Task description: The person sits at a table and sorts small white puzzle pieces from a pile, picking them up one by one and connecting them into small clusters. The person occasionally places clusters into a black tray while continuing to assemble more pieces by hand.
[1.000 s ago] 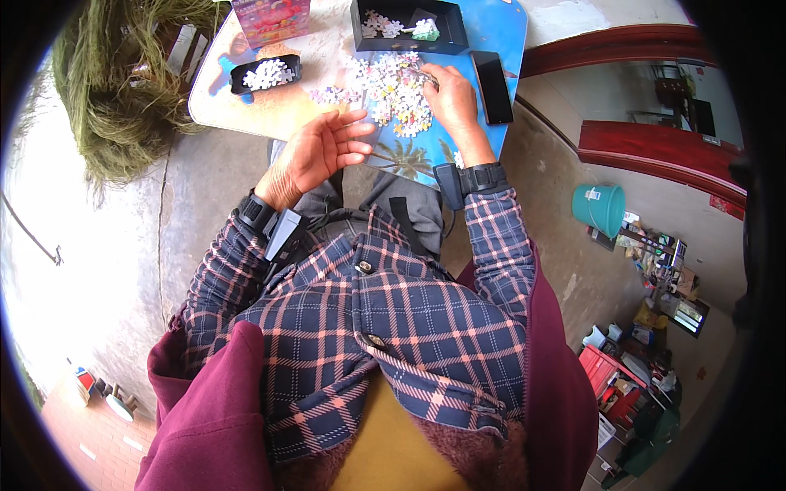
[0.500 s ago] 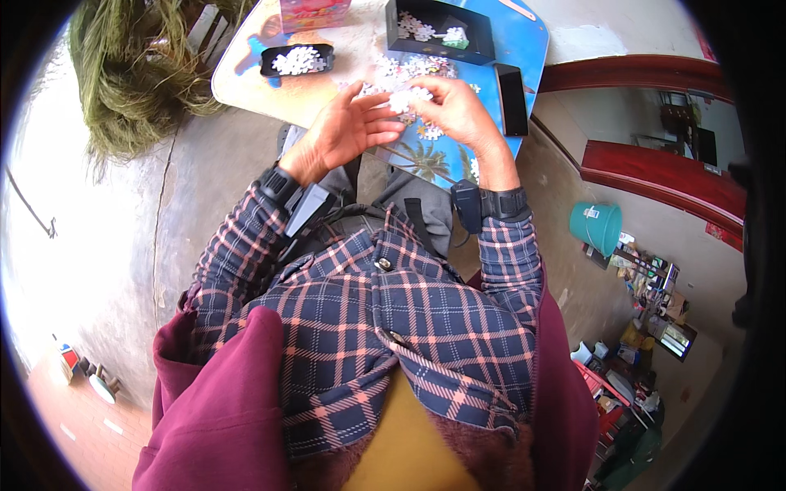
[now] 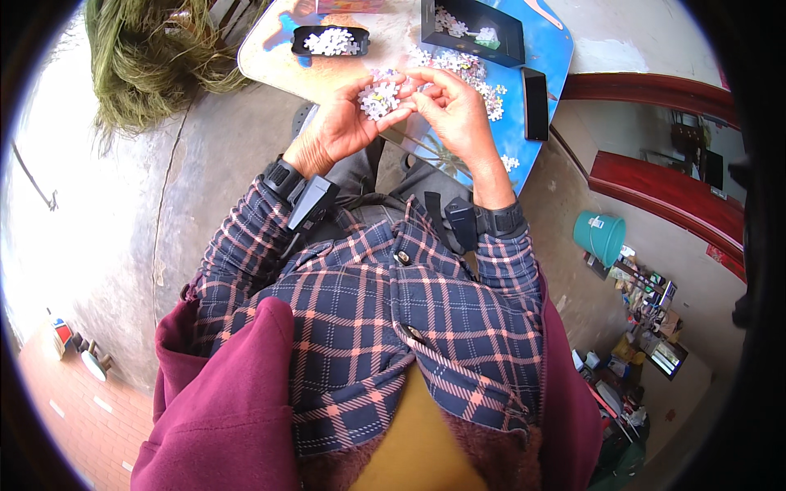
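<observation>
My left hand is turned palm up and cupped, with a small heap of white jigsaw puzzle pieces resting in it. Against its fingertips, my right hand has thumb and fingers drawn together; what they pinch, if anything, is too small to make out. Beyond both hands, loose puzzle pieces lie scattered on a table printed with a beach picture. A small black tray full of white pieces stands at the far left. Farther right is a black box with more pieces inside.
A dark phone lies along the table's right side, with a few stray pieces near the edge. Part of a pink box shows at the back. Dry green fronds are heaped at left; a teal bucket stands at right.
White pieces now lie in my left palm, and my right hand has closed in beside its fingertips. The view has shifted, so the table sits farther up and right.
</observation>
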Available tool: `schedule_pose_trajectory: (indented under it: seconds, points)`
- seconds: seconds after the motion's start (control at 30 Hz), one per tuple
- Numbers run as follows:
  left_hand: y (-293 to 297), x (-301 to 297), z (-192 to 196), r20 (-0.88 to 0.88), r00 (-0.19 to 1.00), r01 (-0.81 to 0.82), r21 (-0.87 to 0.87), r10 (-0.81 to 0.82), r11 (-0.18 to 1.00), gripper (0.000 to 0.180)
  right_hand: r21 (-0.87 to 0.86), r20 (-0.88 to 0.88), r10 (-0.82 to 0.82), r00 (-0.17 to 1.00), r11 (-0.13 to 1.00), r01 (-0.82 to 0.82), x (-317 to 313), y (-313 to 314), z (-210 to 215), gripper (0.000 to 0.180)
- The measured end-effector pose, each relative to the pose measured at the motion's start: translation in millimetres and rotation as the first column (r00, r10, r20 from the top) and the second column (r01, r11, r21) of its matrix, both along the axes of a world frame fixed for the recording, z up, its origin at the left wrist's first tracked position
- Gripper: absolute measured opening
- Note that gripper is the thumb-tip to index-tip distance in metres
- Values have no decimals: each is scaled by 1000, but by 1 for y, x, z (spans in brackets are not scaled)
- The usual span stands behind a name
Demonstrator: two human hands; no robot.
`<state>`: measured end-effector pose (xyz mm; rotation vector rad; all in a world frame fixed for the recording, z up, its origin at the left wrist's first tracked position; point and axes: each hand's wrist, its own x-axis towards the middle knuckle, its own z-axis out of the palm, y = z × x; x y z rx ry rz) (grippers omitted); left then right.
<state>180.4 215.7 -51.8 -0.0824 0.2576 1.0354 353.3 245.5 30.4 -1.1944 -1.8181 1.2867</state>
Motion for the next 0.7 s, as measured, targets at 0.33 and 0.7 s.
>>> schedule_pose_trajectory:
  seconds: [0.33, 0.7]
  points:
    - [-4, -4, -4, 129, 992, -8, 88, -4, 996, 48, 588, 415, -109, 903, 790, -175, -12, -12, -12, 14]
    - [-10, 3, 5, -148, 989, -37, -26, 32, 999, 38, -4, 180, -105, 978, 994, 108, -3, -7, -15, 10]
